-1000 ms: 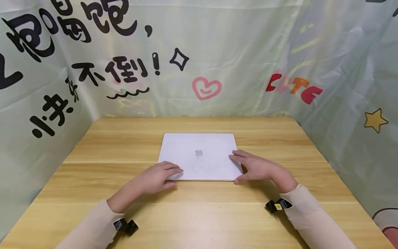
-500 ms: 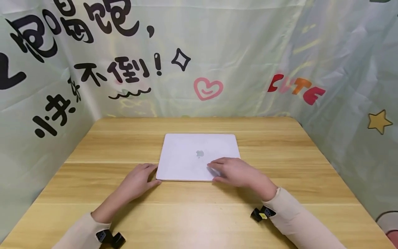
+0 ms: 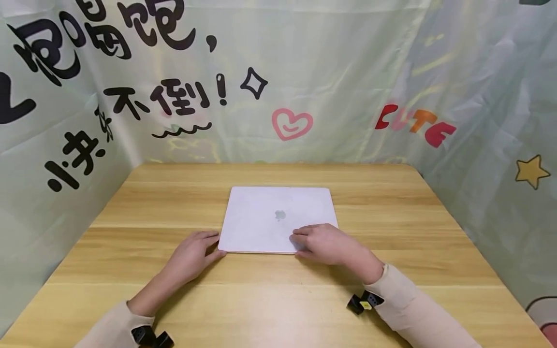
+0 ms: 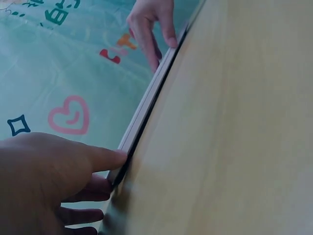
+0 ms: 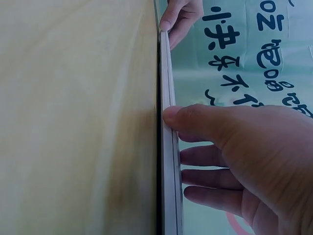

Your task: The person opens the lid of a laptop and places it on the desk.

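Left hand (image 3: 191, 255) first, in the head view: its fingers are relaxed and loosely extended, gripping nothing, with fingertips at the left side of a closed MacBook (image 3: 252, 212) and the thumb at its near left corner. The laptop lies flat on the wood-grain table (image 3: 278, 299), its Apple logo (image 3: 280, 215) facing up. On the other side, the right hand (image 3: 334, 245) reaches over the right part of the lid (image 3: 256, 232), fingers relaxed and holding nothing; whether the fingertips press or merely hover is hard to tell. Behind hangs a printed cloth backdrop (image 3: 339, 63) (a pink heart (image 3: 292, 124) and a yellow star (image 3: 533, 171) among its decorations).

From the left wrist, the laptop is a thin slab running away on a slant. The left thumb touches its front edge near the corner; farther along, the right thumb meets the same edge.

From the right wrist, the right thumb rests on that edge, where a fine seam (image 5: 169, 73) runs lengthwise, and the other fingers extend nearly straight over the lid.

The step in hand looks like steadying the laptop at its near side. Raising the lid would call for a light right thumb at the seam and firm support from the left.
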A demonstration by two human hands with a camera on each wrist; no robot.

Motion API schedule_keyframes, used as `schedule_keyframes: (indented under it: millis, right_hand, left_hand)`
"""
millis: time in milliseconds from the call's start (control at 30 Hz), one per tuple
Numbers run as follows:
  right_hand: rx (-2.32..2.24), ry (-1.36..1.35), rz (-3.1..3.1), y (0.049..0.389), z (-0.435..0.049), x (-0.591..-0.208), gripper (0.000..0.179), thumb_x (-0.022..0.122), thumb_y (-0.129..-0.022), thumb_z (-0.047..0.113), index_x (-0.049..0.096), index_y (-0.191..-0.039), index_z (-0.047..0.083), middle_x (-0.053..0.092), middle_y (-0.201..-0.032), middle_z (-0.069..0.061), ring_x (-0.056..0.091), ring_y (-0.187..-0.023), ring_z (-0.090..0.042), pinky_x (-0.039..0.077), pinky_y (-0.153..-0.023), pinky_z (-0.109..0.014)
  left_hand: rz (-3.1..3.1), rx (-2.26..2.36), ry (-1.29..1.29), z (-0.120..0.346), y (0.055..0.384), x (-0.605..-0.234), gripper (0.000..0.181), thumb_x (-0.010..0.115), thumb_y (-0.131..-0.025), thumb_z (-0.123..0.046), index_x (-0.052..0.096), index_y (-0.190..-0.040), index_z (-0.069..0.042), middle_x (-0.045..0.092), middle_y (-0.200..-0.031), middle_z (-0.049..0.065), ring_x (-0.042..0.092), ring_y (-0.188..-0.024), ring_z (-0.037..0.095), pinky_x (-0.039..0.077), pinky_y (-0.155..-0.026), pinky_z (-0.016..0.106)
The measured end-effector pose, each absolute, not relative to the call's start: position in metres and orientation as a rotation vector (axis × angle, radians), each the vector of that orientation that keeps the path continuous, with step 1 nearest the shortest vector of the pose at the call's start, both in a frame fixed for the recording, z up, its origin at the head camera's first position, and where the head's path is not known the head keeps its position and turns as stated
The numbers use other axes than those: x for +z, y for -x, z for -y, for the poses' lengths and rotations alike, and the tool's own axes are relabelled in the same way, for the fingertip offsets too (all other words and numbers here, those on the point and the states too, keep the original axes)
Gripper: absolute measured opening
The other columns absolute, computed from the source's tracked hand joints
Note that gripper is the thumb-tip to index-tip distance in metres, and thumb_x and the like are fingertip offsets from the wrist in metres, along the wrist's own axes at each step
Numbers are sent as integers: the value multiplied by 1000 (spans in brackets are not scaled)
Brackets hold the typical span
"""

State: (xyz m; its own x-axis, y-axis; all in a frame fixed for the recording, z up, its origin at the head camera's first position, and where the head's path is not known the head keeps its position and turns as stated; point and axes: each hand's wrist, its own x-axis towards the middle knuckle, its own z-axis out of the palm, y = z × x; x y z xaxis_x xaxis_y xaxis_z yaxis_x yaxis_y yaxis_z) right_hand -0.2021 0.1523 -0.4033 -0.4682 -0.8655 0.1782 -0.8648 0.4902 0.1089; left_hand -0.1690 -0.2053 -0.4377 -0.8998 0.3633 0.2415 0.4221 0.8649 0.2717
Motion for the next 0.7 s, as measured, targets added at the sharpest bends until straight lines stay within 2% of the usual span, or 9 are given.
schedule_keyframes:
  millis: [100, 267, 433, 700]
  right_hand:
    - [-7, -1515, 2494, 201, -151, -404, 37, 71, -90, 31, 68, -115, 4, 69, -114, -12, 66, -106, -24, 54, -90, -37]
    - [0, -1487, 2446, 202, -149, -404, 35, 72, -89, 34, 70, -110, 5, 71, -108, -8, 68, -98, -22, 56, -85, -35]
    - [-18, -1469, 2440, 202, -146, -402, 35, 72, -88, 35, 70, -110, 7, 72, -106, -6, 69, -94, -20, 57, -81, -34]
    - [-125, -1510, 2451, 202, -134, -400, 44, 66, -92, 43, 66, -118, 8, 68, -116, -6, 66, -104, -23, 54, -88, -35]
  left_hand:
    - [2843, -491, 575, 203, 166, -437, 43, 76, -86, -32, 72, -115, 0, 67, -120, 12, 60, -114, 34, 46, -97, 49]
    - [2807, -552, 518, 202, 165, -436, 32, 80, -82, -28, 76, -103, -5, 70, -113, 7, 63, -108, 31, 51, -91, 48]
    - [2805, -542, 519, 202, 167, -437, 31, 81, -81, -27, 76, -103, -5, 70, -112, 8, 64, -107, 31, 51, -90, 48]
    - [2797, -579, 524, 202, 167, -441, 26, 83, -79, -24, 76, -98, -7, 70, -109, 7, 64, -104, 30, 52, -88, 47]
